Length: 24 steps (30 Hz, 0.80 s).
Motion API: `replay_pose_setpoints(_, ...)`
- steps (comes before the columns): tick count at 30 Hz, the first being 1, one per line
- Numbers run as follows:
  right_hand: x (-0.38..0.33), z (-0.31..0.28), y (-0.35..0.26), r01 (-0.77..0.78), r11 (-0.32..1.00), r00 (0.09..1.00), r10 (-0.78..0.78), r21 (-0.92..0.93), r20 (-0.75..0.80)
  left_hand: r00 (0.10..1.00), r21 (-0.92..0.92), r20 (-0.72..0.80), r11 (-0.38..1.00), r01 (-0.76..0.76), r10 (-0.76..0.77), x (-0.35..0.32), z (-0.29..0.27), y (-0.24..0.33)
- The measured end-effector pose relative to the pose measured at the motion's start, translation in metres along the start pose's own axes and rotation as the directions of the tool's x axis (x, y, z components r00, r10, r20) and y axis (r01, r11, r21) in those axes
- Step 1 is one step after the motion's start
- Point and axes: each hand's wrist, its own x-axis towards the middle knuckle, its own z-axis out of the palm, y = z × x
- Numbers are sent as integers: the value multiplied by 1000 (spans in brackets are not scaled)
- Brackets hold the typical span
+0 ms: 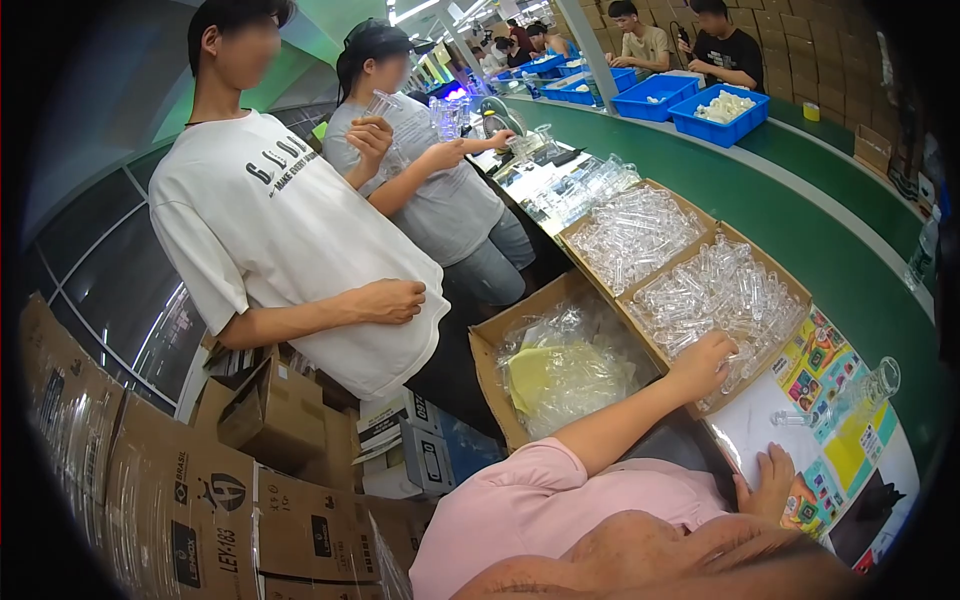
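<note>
Clear tubes (735, 290) lay heaped in the nearer carton (795, 290), right of centre in the frame. The left hand (705, 365) reached over the carton's edge, fingers bent down among the tubes; whether they pinched one could not be told. The right hand (768, 482), lower right, rested palm down on the counter (735, 435), fingers slightly spread, nothing seen in their grasp. Beyond it stood or lay a clear vessel (850, 405), apart from the fingers. The step in hand was judged to be picking from the heap; lifting a tube out would call for a sure pinch on one piece, free of its jumbled neighbours. A second carton (580, 258) adjoined, also filled. Blue bins (720, 125) stood upper right.
</note>
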Motion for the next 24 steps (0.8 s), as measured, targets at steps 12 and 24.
replay_pose_setpoints(12, -7, 10, 12, 68, 998, 997, -68, -12, -43, 947, -92, -320, 994, -64, 32, -7, 0, 6)
replay_pose_setpoints(24, -4, 7, 8, 45, 999, 999, -46, -21, -14, 998, -23, -41, 999, 37, -38, -2, 4, -1)
